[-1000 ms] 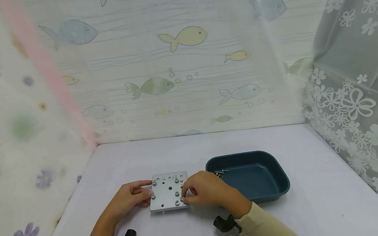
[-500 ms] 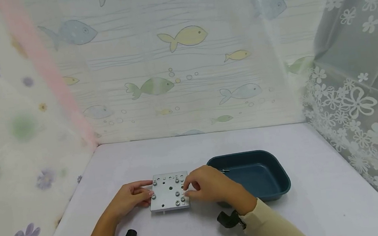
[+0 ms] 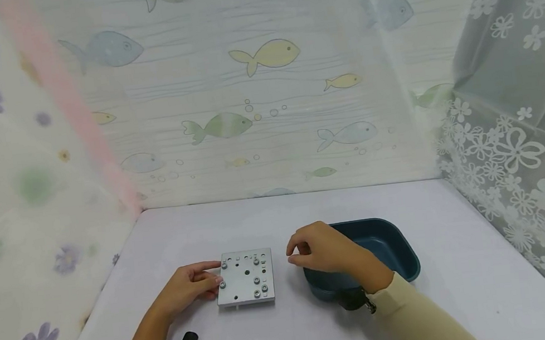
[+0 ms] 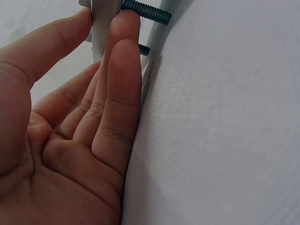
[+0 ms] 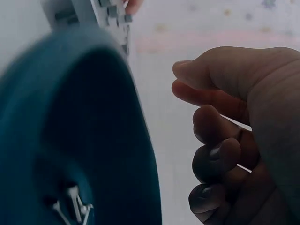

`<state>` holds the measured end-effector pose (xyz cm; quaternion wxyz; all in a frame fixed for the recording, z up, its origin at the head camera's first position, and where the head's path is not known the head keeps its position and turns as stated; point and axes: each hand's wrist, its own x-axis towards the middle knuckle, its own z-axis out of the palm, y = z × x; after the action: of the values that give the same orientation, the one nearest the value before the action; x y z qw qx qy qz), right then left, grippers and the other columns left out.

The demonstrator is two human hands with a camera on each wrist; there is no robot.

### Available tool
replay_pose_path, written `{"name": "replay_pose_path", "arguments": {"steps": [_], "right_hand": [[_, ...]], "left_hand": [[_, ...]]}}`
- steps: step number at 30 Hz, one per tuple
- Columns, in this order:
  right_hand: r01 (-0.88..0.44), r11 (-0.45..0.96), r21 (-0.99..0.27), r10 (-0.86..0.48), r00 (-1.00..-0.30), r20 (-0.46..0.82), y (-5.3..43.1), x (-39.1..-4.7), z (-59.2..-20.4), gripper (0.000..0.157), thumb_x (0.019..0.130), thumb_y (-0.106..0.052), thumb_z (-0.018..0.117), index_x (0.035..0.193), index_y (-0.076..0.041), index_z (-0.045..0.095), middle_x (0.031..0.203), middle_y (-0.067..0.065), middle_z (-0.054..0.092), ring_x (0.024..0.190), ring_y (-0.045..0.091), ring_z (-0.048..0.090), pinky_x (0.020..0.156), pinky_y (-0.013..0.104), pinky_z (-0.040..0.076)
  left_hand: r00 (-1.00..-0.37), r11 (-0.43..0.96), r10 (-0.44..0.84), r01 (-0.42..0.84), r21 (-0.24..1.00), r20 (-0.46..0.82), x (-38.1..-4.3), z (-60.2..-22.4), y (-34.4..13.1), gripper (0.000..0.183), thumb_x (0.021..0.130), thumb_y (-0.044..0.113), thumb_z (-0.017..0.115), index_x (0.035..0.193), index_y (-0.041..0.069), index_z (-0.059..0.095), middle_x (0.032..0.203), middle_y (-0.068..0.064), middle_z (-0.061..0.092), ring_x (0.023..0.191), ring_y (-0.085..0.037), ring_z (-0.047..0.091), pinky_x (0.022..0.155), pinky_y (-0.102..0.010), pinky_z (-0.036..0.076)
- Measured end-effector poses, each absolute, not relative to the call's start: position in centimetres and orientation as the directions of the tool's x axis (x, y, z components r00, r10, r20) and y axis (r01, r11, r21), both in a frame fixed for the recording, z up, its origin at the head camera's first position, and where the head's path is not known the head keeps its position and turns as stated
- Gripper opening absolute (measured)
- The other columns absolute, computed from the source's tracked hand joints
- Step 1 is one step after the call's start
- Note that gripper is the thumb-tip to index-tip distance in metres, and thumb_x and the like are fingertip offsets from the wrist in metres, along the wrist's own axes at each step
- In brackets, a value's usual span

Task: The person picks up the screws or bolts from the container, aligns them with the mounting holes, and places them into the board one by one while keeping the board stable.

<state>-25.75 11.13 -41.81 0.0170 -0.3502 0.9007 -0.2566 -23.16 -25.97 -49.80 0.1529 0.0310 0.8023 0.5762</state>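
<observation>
A silvery metal plate (image 3: 242,283) with holes and several socket-head screws in it sits left of centre on the table. My left hand (image 3: 189,282) pinches its left edge, thumb on the upper face and fingers underneath. In the left wrist view, a dark threaded screw shank (image 4: 147,11) sticks out below the plate, right by the fingertips. My right hand (image 3: 329,247) hangs above the left side of a dark blue tray (image 3: 412,266), fingers loosely curled with nothing between them. Inside the tray, the right wrist view has a few loose screws (image 5: 75,204), blurred.
The white tablecloth (image 3: 271,338) spreads around the plate and tray. A curtain printed with fish (image 3: 269,137) hangs behind the table's back edge, and a sheer lace curtain (image 3: 524,164) stands at the right.
My right hand has left the plate's lower right corner, where it touched a screw, and moved right and up over the tray. The left hand keeps its grip on the plate.
</observation>
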Motion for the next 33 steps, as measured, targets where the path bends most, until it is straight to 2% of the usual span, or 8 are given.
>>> {"name": "replay_pose_path", "arguments": {"steps": [11, 18, 28, 33], "right_hand": [[-0.589, 0.624, -0.514, -0.629, -0.768, 0.117, 14.1, -27.4, -41.6, 0.01, 0.095, -0.023, 0.076, 0.105, -0.023, 0.079, 0.07, -0.013, 0.059, 0.064, 0.006, 0.054, 0.061, 0.026, 0.05], [-0.569, 0.646, -0.508, -0.635, -0.771, 0.056, 15.7, -29.0, -42.3, 0.013, 0.096, -0.027, 0.075, 0.107, -0.023, 0.079, 0.072, -0.014, 0.061, 0.065, 0.006, 0.055, 0.061, 0.024, 0.049], [-0.525, 0.6, -0.604, -0.672, -0.74, -0.025, 16.7, -30.8, -43.0, 0.017, 0.094, -0.026, 0.077, 0.11, -0.02, 0.082, 0.07, -0.007, 0.067, 0.062, 0.008, 0.055, 0.056, 0.024, 0.045], [-0.489, 0.611, -0.622, -0.693, -0.711, -0.12, 16.5, -31.5, -43.7, 0.016, 0.094, -0.023, 0.077, 0.109, -0.021, 0.082, 0.073, -0.007, 0.071, 0.064, 0.009, 0.062, 0.057, 0.027, 0.052]], "left_hand": [[-0.952, 0.33, 0.228, -0.121, 0.936, -0.204, -23.2, -49.7, -26.0, 0.064, 0.091, 0.027, 0.081, 0.145, 0.003, 0.057, 0.102, -0.009, 0.078, 0.086, -0.022, 0.073, 0.075, -0.032, 0.063], [-0.95, 0.329, 0.246, -0.105, 0.939, -0.192, -23.2, -49.6, -26.0, 0.066, 0.093, 0.027, 0.08, 0.148, 0.001, 0.054, 0.104, -0.01, 0.078, 0.087, -0.023, 0.073, 0.075, -0.032, 0.063], [-0.951, 0.326, 0.243, -0.108, 0.939, -0.193, -23.2, -49.7, -25.9, 0.065, 0.093, 0.026, 0.08, 0.147, 0.001, 0.054, 0.104, -0.01, 0.078, 0.087, -0.023, 0.073, 0.075, -0.032, 0.063], [-0.95, 0.325, 0.239, -0.119, 0.938, -0.203, -23.3, -49.8, -26.0, 0.066, 0.092, 0.027, 0.081, 0.147, 0.001, 0.055, 0.103, -0.01, 0.078, 0.086, -0.022, 0.073, 0.075, -0.032, 0.063]]}}
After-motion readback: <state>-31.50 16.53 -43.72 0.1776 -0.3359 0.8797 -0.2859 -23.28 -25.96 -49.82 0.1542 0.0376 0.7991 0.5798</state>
